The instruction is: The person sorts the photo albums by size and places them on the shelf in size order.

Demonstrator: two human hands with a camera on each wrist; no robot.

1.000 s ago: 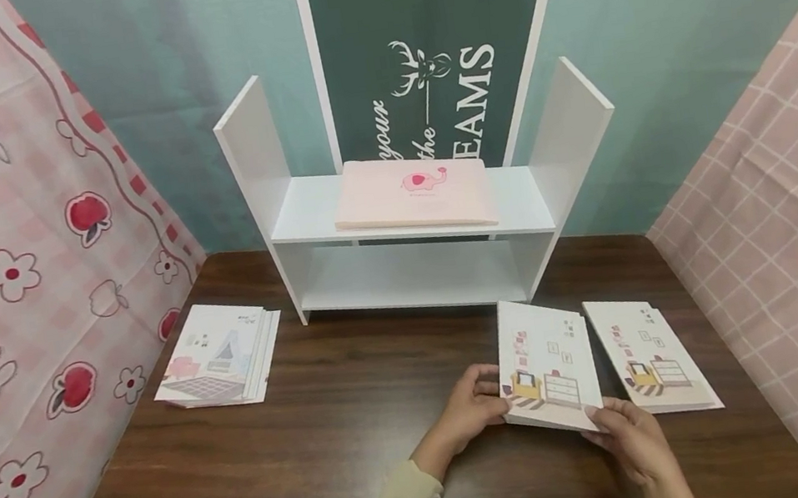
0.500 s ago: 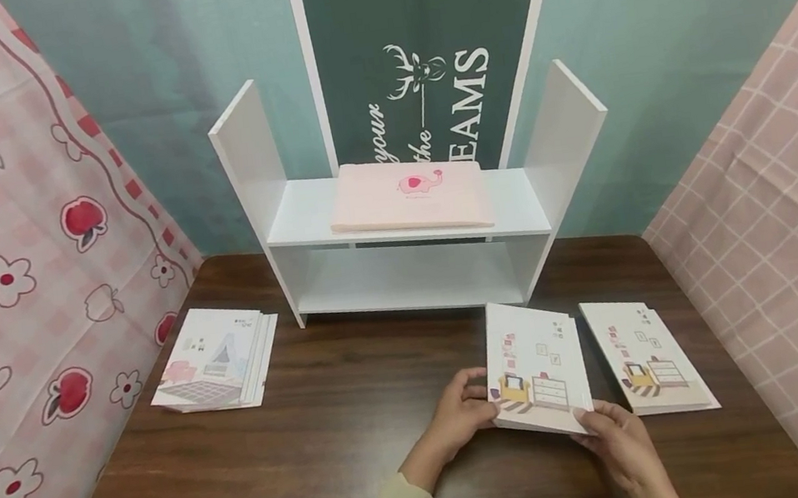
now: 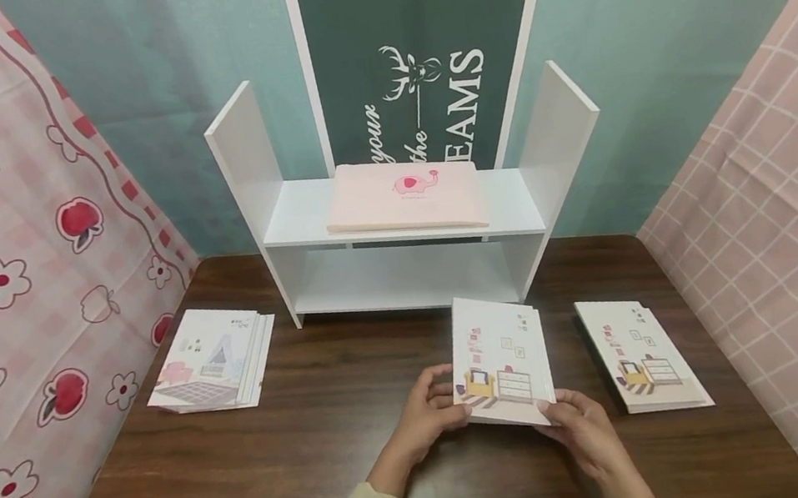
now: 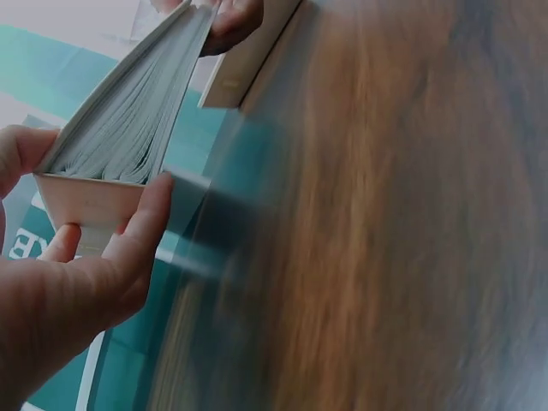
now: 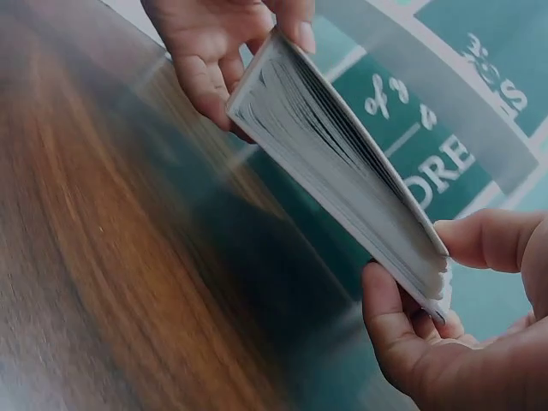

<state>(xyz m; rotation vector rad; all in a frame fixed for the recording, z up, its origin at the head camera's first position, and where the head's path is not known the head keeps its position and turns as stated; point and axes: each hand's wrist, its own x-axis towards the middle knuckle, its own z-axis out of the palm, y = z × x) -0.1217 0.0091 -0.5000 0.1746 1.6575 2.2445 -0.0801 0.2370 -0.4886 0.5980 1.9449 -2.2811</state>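
Note:
A thick book [image 3: 500,362] with a white cover, drawn with a yellow armchair and a chest of drawers, is held raised over the table in front of the shelf. My left hand [image 3: 425,418] grips its left, spine side, thumb on the front cover and fingers beneath. At the lower right corner my right hand [image 3: 586,435] pinches the covers between thumb and fingers. Seen from the right wrist, the book's page edges [image 5: 342,184] fan slightly apart between the covers. The left wrist view shows the spine [image 4: 94,201] resting against the left fingers.
A white two-tier shelf [image 3: 410,277] stands at the back, a pale pink elephant-printed item [image 3: 407,197] lying flat on its upper board. Similar white books lie in a right-hand pile [image 3: 640,356] and a left-hand pile [image 3: 209,358] on the dark wooden table [image 3: 248,479]. Printed cloths hang around.
Both hands have carried the book leftward, away from the right pile, keeping the same grip. The camera view has shifted slightly. Both piles and the shelf stay as they were.

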